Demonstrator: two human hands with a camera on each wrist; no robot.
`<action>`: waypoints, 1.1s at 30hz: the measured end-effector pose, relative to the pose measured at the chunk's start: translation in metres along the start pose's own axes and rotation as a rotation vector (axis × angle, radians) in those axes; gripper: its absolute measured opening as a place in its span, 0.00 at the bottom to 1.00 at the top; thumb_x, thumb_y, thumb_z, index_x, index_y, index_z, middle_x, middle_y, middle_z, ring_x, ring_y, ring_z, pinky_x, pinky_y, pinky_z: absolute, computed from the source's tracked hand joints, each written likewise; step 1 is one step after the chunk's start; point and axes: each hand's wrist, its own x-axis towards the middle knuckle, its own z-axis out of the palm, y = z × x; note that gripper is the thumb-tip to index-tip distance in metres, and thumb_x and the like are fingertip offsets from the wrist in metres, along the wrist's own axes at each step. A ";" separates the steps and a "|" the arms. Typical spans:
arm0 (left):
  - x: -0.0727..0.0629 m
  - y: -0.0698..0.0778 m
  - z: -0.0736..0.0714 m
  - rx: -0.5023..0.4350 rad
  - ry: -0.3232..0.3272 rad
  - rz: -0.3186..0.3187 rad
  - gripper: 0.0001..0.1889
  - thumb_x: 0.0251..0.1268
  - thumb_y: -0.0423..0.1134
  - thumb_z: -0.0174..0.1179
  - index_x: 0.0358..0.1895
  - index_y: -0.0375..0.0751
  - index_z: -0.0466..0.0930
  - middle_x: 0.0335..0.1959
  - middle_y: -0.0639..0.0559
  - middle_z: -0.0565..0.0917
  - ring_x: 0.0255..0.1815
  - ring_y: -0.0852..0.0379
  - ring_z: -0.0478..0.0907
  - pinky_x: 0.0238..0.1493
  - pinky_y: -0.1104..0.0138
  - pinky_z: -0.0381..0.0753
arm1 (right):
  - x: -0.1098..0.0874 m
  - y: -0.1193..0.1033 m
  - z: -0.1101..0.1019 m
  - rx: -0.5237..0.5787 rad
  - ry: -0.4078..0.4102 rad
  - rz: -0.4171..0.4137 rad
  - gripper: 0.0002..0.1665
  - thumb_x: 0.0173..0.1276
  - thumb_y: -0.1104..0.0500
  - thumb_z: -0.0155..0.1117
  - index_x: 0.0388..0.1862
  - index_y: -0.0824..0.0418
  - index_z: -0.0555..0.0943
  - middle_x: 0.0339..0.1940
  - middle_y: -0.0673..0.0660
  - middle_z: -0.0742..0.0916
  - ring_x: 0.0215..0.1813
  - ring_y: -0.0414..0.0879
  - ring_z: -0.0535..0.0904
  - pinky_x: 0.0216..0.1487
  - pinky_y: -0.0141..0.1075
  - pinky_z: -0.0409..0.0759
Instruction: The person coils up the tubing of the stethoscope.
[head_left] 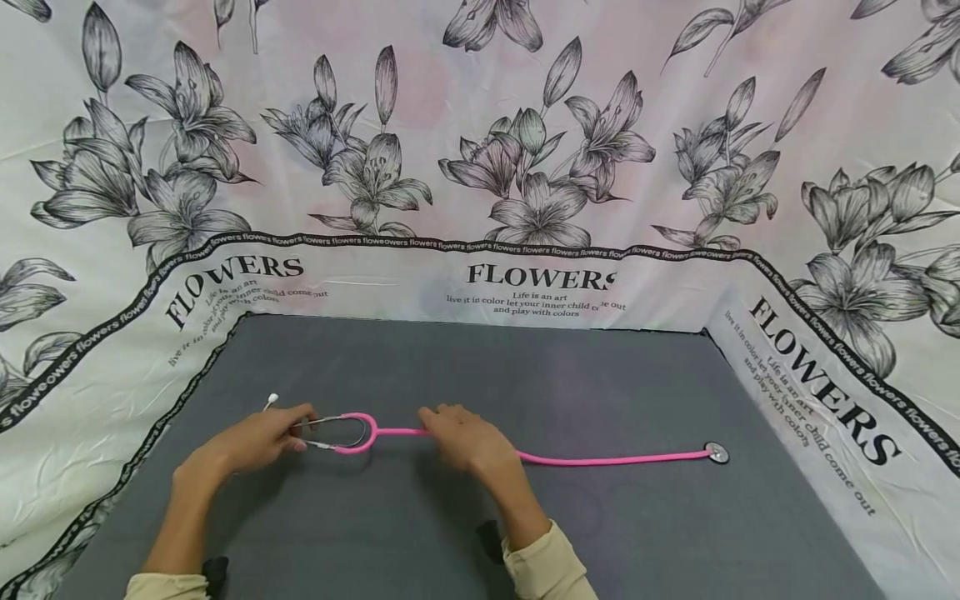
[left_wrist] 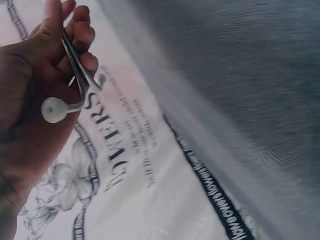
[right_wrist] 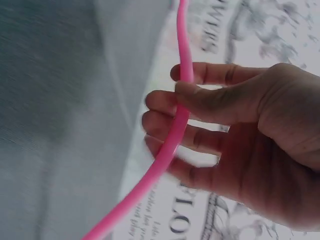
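A pink stethoscope [head_left: 607, 460] stretches left to right over the grey table, its round metal chestpiece [head_left: 717, 452] at the right end. My left hand [head_left: 258, 437] grips the metal ear tubes near their ends; in the left wrist view a white eartip [left_wrist: 54, 110] pokes out below the fingers. With thumb and fingers, my right hand [head_left: 468, 440] pinches the pink tube [right_wrist: 172, 140] just right of the Y-shaped fork. In the right wrist view the thumb lies over the tube and the fingers sit behind it.
The grey tabletop [head_left: 480, 375] runs beneath both hands. A white cloth [head_left: 375, 287] printed with black flowers and lettering rises along the back and sides of the table.
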 end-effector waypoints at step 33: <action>0.206 0.117 -0.008 0.004 0.669 0.130 0.20 0.70 0.40 0.69 0.58 0.33 0.79 0.28 0.43 0.86 0.23 0.57 0.76 0.33 0.60 0.78 | -0.034 0.167 -0.101 0.076 1.060 -0.046 0.09 0.69 0.74 0.66 0.46 0.69 0.85 0.38 0.62 0.80 0.45 0.57 0.78 0.45 0.43 0.83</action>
